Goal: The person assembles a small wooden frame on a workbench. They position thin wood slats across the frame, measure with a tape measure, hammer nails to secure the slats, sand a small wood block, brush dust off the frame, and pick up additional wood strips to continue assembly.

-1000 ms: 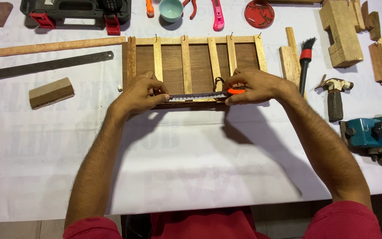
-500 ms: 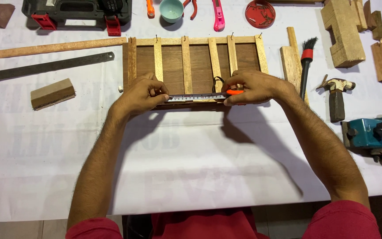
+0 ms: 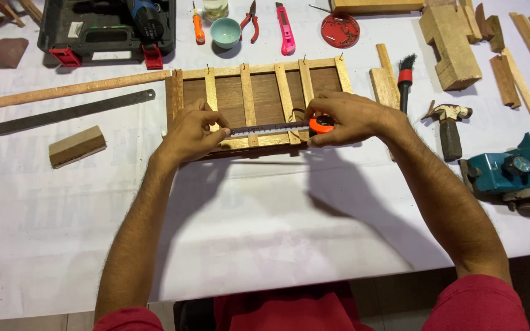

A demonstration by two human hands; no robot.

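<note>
Hands stretch a tape measure (image 3: 321, 124) along the near edge of a slatted wooden frame (image 3: 259, 101) on a white-covered table (image 3: 246, 233): the left hand (image 3: 192, 131) pinches the tape's end, the right hand (image 3: 348, 116) is closed around the orange case. Behind the frame, an open black tool case (image 3: 105, 30) holds a drill and a small teal bowl (image 3: 225, 30) stands beside it; a hammer (image 3: 448, 125) and blue planer (image 3: 516, 168) lie to the right.

Table w/ white cloth (image 3: 265, 233) carries: slatted wooden frame (image 3: 259, 101) at centre, steel ruler (image 3: 62, 115) & wood strip (image 3: 78, 89) to its left, sanding block (image 3: 76, 146), black tool case (image 3: 107, 27), teal bowl (image 3: 225, 30), hammer (image 3: 448, 125), blue planer (image 3: 516, 168), wood offcuts (image 3: 449, 40) at far right.
</note>
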